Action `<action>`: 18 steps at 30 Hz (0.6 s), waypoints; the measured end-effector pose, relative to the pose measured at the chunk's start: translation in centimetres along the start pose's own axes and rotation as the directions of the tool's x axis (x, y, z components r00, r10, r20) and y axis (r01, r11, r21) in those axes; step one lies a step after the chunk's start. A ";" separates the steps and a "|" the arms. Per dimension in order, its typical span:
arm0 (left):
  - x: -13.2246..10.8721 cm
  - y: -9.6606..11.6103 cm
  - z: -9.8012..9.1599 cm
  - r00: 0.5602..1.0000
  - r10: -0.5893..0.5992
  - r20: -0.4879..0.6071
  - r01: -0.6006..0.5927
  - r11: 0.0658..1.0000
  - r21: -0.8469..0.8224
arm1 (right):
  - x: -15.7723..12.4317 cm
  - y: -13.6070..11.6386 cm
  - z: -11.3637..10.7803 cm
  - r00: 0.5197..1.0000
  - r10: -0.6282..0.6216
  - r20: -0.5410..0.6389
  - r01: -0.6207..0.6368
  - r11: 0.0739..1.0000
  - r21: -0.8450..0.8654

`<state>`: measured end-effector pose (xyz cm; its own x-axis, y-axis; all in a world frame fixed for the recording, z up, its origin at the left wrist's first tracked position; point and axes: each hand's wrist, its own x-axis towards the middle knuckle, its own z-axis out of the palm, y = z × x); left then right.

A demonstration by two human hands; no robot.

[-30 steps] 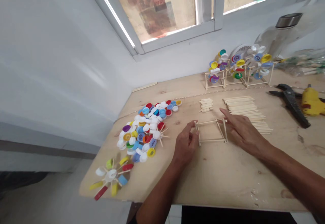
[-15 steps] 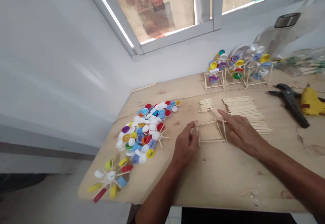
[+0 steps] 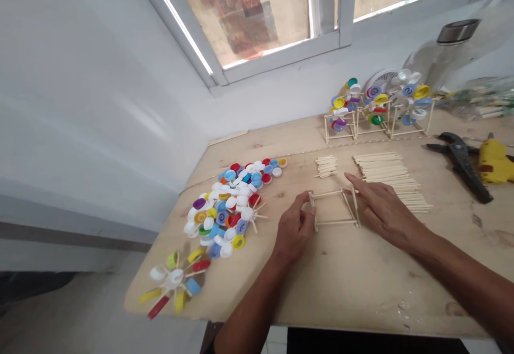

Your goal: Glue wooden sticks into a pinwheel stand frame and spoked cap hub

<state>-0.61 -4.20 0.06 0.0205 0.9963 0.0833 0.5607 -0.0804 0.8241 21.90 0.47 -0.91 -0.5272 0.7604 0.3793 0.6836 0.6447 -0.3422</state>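
Note:
A small frame of thin wooden sticks (image 3: 334,208) lies on the plywood table (image 3: 353,279) between my hands. My left hand (image 3: 295,228) pinches the frame's left end with thumb and fingers closed on it. My right hand (image 3: 381,209) lies flat against the frame's right end, fingers stretched out and touching the sticks. Just beyond my right hand is a pile of long sticks (image 3: 391,177), and a small bundle of short sticks (image 3: 326,165) lies behind the frame.
A heap of coloured bottle caps (image 3: 233,204) lies to the left, and a cap pinwheel (image 3: 174,279) sits near the table's front left corner. Finished cap wheels on stick stands (image 3: 377,105) line the wall. Black cutters (image 3: 461,164), a yellow glue gun (image 3: 496,161) and a glass jar (image 3: 437,57) are at right.

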 end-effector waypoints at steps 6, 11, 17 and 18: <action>0.0 0.2 0.0 1.000 -0.009 0.004 0.009 1.000 0.005 | -0.1 0.0 0.0 1.000 -0.008 0.016 0.008 1.000 -0.022; 0.0 0.1 -0.1 1.000 -0.012 0.003 0.012 1.000 0.012 | 0.0 -0.2 -0.2 0.999 -0.010 0.036 0.011 1.000 -0.021; 0.0 0.1 0.0 0.999 -0.028 0.016 0.028 1.000 -0.009 | 0.0 -0.2 -0.1 1.000 -0.008 0.030 0.009 0.999 -0.035; 0.0 0.1 0.0 0.999 -0.029 0.016 0.030 0.999 -0.012 | 0.0 -0.2 -0.1 1.000 -0.005 0.029 0.006 0.999 -0.041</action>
<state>-0.56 -4.19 0.17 0.0171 0.9986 0.0501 0.5509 -0.0513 0.8330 21.81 0.34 -0.77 -0.5449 0.7591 0.3561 0.7005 0.6455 -0.3043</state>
